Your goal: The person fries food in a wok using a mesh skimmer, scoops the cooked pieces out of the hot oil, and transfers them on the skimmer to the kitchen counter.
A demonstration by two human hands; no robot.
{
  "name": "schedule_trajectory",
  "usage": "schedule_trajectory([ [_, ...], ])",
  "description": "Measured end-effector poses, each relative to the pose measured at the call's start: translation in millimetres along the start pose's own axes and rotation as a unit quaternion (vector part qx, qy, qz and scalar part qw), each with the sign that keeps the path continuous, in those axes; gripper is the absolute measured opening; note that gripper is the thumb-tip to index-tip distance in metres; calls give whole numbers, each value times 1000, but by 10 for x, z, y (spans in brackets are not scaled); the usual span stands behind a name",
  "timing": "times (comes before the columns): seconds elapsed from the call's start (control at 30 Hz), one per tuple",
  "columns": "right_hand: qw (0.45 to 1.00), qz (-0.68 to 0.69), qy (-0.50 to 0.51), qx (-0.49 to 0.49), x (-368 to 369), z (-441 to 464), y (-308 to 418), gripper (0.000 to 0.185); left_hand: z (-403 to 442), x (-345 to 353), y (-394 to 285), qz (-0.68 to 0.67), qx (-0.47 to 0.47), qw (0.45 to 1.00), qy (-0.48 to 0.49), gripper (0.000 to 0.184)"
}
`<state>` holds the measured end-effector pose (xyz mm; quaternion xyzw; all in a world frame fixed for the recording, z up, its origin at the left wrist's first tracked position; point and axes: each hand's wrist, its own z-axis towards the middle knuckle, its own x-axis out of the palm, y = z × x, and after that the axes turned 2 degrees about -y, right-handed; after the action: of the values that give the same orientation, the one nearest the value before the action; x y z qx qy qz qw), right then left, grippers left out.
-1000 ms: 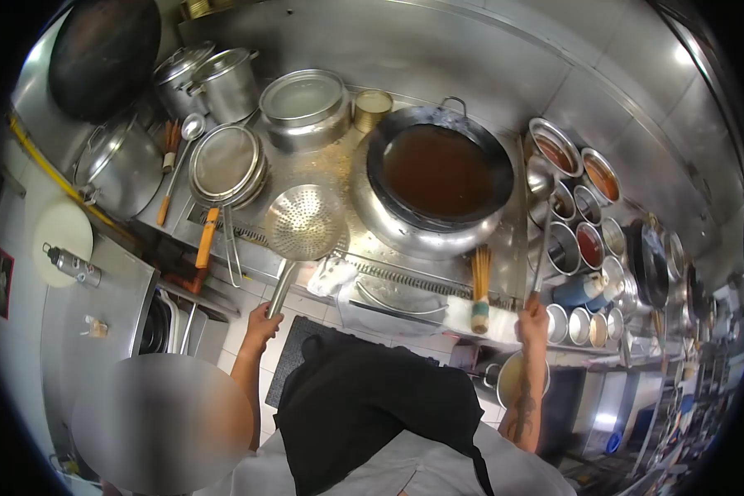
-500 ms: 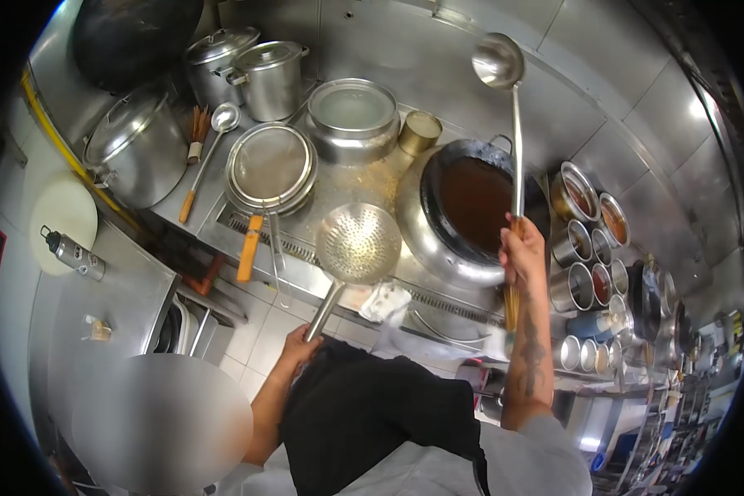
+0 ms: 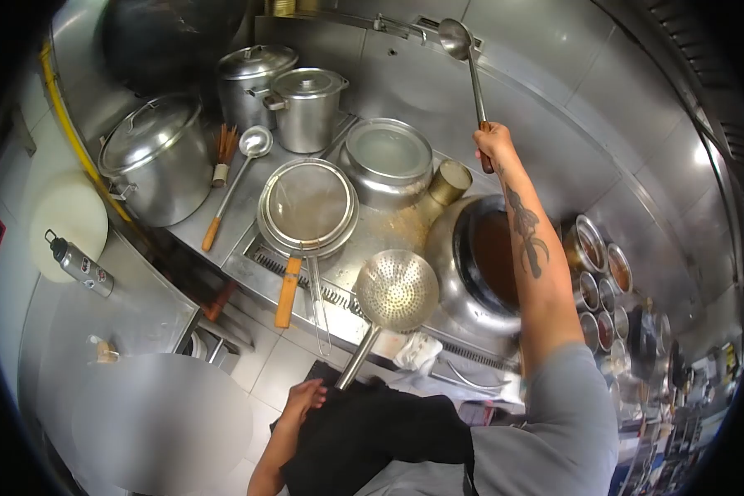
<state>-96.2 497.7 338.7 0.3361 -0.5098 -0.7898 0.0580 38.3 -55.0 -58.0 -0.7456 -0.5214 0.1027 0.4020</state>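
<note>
My right hand (image 3: pixel 494 144) is closed round the wooden handle of a ladle (image 3: pixel 456 40). It is raised high before the steel back wall, with the bowl near the wall tap (image 3: pixel 401 29). My left hand (image 3: pixel 306 398) is beside the handle end of a perforated strainer (image 3: pixel 397 291), seemingly apart from it, with loosely bent fingers. The strainer's bowl lies over the stove's front edge, its handle pointing toward me. Under my right forearm a wok (image 3: pixel 492 252) of brown liquid is partly hidden.
A round mesh sieve (image 3: pixel 307 205) lies on a pot, beside a lidded steel pot (image 3: pixel 388 149) and a tin can (image 3: pixel 450 182). Large stockpots (image 3: pixel 310 107) stand behind. A second ladle (image 3: pixel 255 142) lies left. Several seasoning containers (image 3: pixel 587 244) stand right. A steel bottle (image 3: pixel 81 263) stands on the left counter.
My right hand has lifted the ladle forward, up toward the wall and slightly left. My left hand has come off the strainer's handle. The view has shifted.
</note>
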Motion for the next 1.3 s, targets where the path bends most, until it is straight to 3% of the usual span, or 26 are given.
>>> schedule_trajectory([
  [0.17, 999, -20, 35, 4, 432, 230, 251, 9, -348, -629, 511, -83, -42, 978, -189, 21],
  [0.23, 997, -47, 55, 2, 480, 205, 305, 9, -479, -955, 950, -24, -84, 964, -252, 18],
  [0.27, 998, -23, 58, -23, 418, 246, 238, 8, -618, -1077, 1075, 143, -6, 972, -189, 16],
  [0.3, 997, 2, 60, -46, 351, 272, 174, 6, -777, -1216, 1211, 304, 71, 943, -118, 15],
  [0.33, 998, -15, 63, -28, 270, 278, 193, 7, -667, -1370, 1550, 305, 70, 942, -117, 15],
  [0.37, 998, -15, 61, -27, 248, 285, 190, 7, -746, -1738, 2183, 537, 182, 823, -41, 16],
  [0.4, 998, -23, 56, -20, 227, 275, 176, 6, -675, -1975, 2340, 722, 279, 632, 40, 17],
  [0.43, 998, -29, 51, -12, 201, 250, 136, 6, -649, -1986, 2485, 724, 278, 630, 44, 17],
  [0.53, 997, -59, 50, 9, 207, 236, -100, 6, -570, -1907, 2480, 743, 81, 664, -17, 22],
  [0.57, 997, -59, 49, 11, 195, 175, -152, 6, -522, -1912, 2531, 744, 81, 663, -15, 22],
  [0.63, 995, -55, 56, 55, 191, -48, -245, 7, -592, -1788, 2374, 516, 160, 825, -165, 25],
  [0.67, 997, -26, 47, 56, 184, -175, -213, 7, -553, -1713, 2222, 518, 160, 824, -163, 25],
  [0.73, 998, 1, 37, 49, 127, -309, -271, 8, -614, -1385, 1612, 450, 86, 886, -76, 29],
  [0.83, 997, 60, 21, 48, -71, -501, -277, 7, -448, -1352, 1556, 383, 56, 919, -78, 24],
  [0.87, 994, 94, 18, 51, -188, -580, -259, 6, -329, -1431, 1624, 392, 55, 916, -68, 24],
  [0.9, 994, 91, 5, 60, -328, -622, -247, 6, -187, -1586, 1797, 567, 177, 804, -19, 20],
  [0.93, 996, 77, 6, 45, -490, -625, -227, 6, -76, -1737, 1876, 706, 293, 644, 35, 17],
  [1.1, 989, -95, -114, -6, -1511, -866, -334, 15, 246, -2228, 1703, 739, 285, 594, 144, 15],
  [1.2, 979, -141, -141, 34, -2225, -1286, -530, 16, 427, -2259, 1712, 748, 278, 569, 198, 14],
  [1.23, 978, -140, -149, 42, -2455, -1473, -651, 11, 515, -2290, 1726, 727, 291, 599, 166, 12],
  [1.3, 975, -136, -169, 56, -2831, -1878, -909, 7, 428, -2035, 1353, 740, 262, 608, 114, 11],
])
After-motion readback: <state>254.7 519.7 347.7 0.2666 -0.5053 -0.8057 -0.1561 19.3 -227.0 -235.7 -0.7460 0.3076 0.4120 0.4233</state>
